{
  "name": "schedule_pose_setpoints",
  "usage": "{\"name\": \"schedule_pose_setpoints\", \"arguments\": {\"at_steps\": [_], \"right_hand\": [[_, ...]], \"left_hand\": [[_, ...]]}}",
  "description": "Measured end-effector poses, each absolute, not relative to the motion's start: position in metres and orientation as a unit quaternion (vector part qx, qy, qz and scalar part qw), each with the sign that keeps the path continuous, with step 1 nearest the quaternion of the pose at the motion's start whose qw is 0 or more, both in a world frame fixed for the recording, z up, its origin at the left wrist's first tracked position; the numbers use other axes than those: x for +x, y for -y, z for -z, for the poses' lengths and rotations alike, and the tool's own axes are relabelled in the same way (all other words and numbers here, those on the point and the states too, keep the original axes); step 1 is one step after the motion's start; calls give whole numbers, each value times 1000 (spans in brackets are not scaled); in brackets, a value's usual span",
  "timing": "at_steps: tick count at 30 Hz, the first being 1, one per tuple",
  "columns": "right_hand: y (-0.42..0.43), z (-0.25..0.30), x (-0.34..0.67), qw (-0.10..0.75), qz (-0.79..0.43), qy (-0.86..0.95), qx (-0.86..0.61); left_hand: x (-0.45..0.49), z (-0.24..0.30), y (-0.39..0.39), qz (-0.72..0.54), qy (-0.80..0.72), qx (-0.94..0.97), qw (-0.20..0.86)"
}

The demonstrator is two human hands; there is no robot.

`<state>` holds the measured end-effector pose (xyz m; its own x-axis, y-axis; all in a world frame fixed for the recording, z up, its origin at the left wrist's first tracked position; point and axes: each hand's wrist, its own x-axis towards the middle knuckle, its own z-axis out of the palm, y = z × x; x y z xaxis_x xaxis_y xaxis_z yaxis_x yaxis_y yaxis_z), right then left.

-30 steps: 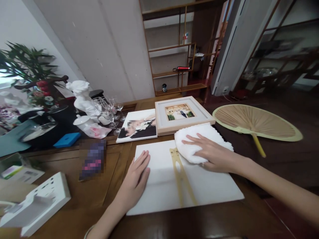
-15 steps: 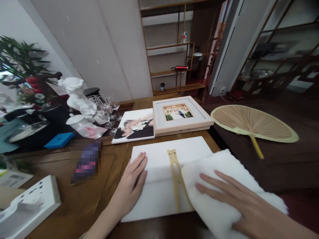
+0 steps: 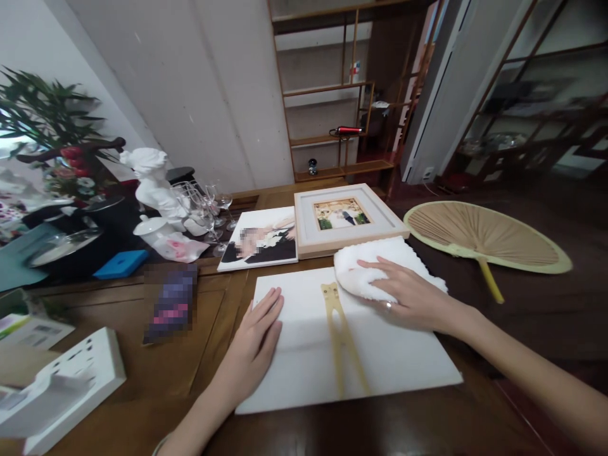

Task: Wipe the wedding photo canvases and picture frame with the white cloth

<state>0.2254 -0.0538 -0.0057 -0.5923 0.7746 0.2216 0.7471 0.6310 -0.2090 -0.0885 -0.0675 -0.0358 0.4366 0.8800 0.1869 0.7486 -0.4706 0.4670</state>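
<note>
A white board, the back of a picture frame, lies face down on the wooden table, with a yellowish wooden stand down its middle. My left hand lies flat and open on the board's left edge. My right hand presses flat, fingers stretched out, on a white fluffy cloth at the board's far right corner.
Behind the board lie a framed photo and an unframed photo print. A straw fan lies to the right. Wine glasses, a white bust, a blue box and a plant crowd the left; a white box sits near left.
My right hand has slid the cloth from the board's near right side back up to its far right corner. My left hand has stayed on the board.
</note>
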Motion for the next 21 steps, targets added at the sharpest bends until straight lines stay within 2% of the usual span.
{"name": "schedule_pose_setpoints", "arguments": {"at_steps": [7,12,17,21], "right_hand": [[134,3,223,120,-96,910,-385],[171,13,227,161,-149,925,-309],[149,-2,224,104,-134,899,-404],[101,-11,217,103,-126,880,-447]], "left_hand": [[-88,35,68,-214,-489,831,158],[-87,36,69,-223,-486,830,155],[-87,36,69,-216,-490,830,154],[-87,35,68,-214,-492,829,158]]}}
